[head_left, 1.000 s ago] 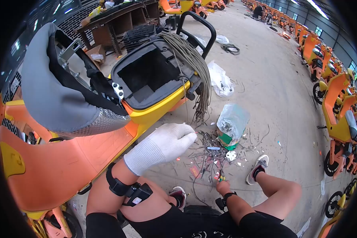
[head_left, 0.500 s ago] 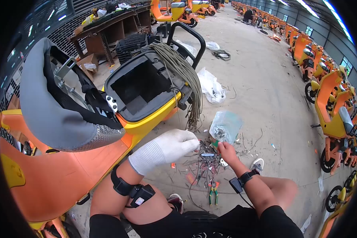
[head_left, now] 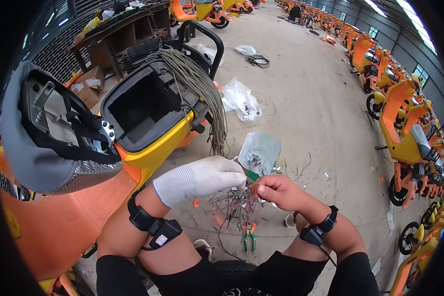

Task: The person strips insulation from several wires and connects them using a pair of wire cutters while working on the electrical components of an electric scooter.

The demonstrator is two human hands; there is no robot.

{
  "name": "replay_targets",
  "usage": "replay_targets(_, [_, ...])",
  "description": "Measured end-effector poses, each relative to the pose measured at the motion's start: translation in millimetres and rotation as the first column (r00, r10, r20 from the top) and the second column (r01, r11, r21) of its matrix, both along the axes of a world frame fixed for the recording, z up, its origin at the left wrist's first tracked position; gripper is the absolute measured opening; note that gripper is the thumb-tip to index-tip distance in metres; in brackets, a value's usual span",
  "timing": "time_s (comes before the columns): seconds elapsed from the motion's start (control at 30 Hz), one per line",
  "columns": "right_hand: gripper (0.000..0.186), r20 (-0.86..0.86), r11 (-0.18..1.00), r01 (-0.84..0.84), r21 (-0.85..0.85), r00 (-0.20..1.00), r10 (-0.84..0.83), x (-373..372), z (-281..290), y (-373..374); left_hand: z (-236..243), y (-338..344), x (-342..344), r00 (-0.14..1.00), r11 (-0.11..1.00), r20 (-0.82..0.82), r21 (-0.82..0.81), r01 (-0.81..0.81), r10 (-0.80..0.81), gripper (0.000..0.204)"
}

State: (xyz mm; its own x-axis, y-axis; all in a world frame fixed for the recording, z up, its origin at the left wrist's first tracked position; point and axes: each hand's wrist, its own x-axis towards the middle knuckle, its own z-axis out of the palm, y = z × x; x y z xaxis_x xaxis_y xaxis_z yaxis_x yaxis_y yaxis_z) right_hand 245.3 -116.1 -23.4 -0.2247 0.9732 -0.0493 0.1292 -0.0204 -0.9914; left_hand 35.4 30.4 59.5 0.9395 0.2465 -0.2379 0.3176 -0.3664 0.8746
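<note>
My left hand (head_left: 204,178), in a white knit glove, is closed with its fingertips pinched together. Bare and curled, my right hand (head_left: 275,191) meets it at the fingertips; whatever small thing is between them is too small to make out. Just beyond the hands lies a clear plastic bag (head_left: 260,152) with small dark bits inside. Below them a heap of cut scraps (head_left: 239,204) covers the floor, and pliers (head_left: 250,237) with green-and-yellow handles lie at its near edge.
At left stands a yellow-orange scooter (head_left: 84,197), its grey seat (head_left: 22,128) tipped up from the storage box (head_left: 123,130). A bundle of olive cords (head_left: 197,81) hangs over its rear. Another plastic bag (head_left: 244,101) lies beyond. Parked scooters (head_left: 402,133) line the right.
My right hand has moved left and turned, coming up against my gloved left hand. The view has shifted a little, so the scooter and bags appear farther left.
</note>
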Motion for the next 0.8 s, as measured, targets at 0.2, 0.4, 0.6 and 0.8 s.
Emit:
replay_targets(0.2, [0.037,-0.168,0.998,0.006,-0.067,0.986,-0.017,38,0,14,12,2,5,0.945,0.906,0.004,-0.288,-0.311,0.326,0.03])
replay_targets(0.4, [0.035,-0.058,0.994,0.094,-0.051,0.994,-0.097,95,0,33,5,16,2,0.813,0.758,0.197,-0.527,-0.383,0.548,0.025])
replay_targets(0.6, [0.033,0.044,0.973,0.228,-0.033,0.973,-0.226,132,-23,34,-6,29,5,0.65,0.693,0.416,-0.678,-0.244,0.636,0.028])
replay_targets(0.8, [0.034,0.248,0.932,0.362,-0.008,0.904,-0.349,164,-36,28,-9,46,-3,0.545,0.676,0.537,-0.733,-0.077,0.644,0.031])
